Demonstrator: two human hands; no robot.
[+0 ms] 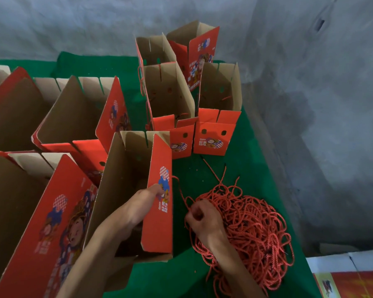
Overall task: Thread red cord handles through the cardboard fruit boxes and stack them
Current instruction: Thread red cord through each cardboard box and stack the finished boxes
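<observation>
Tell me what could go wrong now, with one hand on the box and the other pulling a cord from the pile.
1. The right hand grips a strand in the tangled pile of red twisted cord; pulling may drag several loops out knotted.
2. The left hand steadies the tall open red-printed cardboard box only at its top edge, so a tug on the cord could tip it.

"FRESH" on far box point(199, 59)
</observation>
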